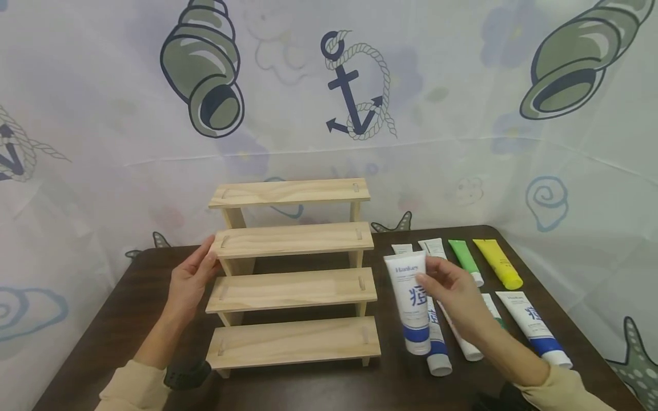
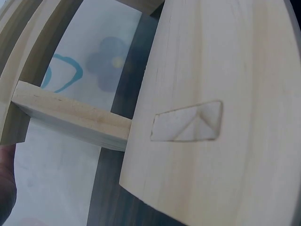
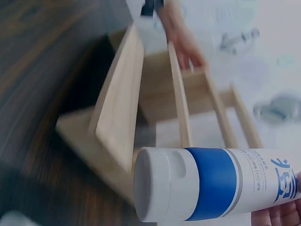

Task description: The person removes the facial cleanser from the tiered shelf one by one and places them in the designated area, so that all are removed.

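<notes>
A stepped wooden rack (image 1: 293, 288) with several shelves stands in the middle of the table. My left hand (image 1: 191, 279) grips the left end of its second shelf from the top, thumb on the near side. Only a sliver of that hand's fingers (image 2: 6, 181) shows in the left wrist view. My right hand (image 1: 457, 291) pinches a white squeeze tube (image 1: 408, 302) with a blue band and blue lettering, just right of the rack. The tube hangs cap down above other tubes. In the right wrist view its white cap (image 3: 164, 183) points towards the rack.
On the table's right side lie more tubes: a green tube (image 1: 465, 260), a yellow tube (image 1: 497, 262), a white-and-blue tube (image 1: 534, 328) and several others partly hidden by my right hand. Behind the dark table (image 1: 128, 319) hangs a patterned cloth (image 1: 288, 114).
</notes>
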The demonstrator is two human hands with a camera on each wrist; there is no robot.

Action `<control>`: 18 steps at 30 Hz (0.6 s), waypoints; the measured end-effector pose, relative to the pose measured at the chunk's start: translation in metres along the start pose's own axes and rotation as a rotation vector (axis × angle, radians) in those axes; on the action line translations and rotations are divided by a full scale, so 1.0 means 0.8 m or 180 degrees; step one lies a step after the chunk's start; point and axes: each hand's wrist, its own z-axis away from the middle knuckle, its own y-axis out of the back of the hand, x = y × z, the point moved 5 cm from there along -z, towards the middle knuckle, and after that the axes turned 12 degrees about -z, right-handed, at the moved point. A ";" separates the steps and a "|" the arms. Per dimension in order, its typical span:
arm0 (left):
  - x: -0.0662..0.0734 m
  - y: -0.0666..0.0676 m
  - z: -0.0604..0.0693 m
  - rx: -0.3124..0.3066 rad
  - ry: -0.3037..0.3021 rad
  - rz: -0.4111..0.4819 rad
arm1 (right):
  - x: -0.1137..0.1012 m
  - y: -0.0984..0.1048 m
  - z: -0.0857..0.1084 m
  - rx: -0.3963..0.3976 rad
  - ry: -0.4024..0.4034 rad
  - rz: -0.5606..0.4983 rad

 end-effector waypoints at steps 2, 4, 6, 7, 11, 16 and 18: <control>-0.001 0.000 0.001 0.0004 0.0019 0.0002 | 0.005 0.027 0.001 0.0104 -0.0048 0.0128; -0.001 -0.001 0.001 0.0011 0.0037 0.0014 | 0.011 0.051 0.002 0.0201 -0.0093 0.0295; -0.002 -0.001 0.002 0.0012 0.0043 0.0028 | 0.018 0.074 0.003 0.0283 -0.0129 0.0458; -0.002 -0.002 0.002 0.0012 0.0042 0.0047 | 0.021 0.085 0.003 0.0325 -0.0138 0.0526; -0.002 -0.001 0.003 0.0017 0.0012 0.0121 | 0.031 0.127 0.000 0.0349 -0.0082 0.0539; 0.000 -0.001 0.005 0.0022 -0.0012 0.0150 | 0.047 0.176 -0.005 0.0293 -0.0079 0.0549; 0.000 -0.002 0.006 0.0022 -0.0008 0.0126 | 0.055 0.195 -0.007 0.0337 -0.0172 0.0654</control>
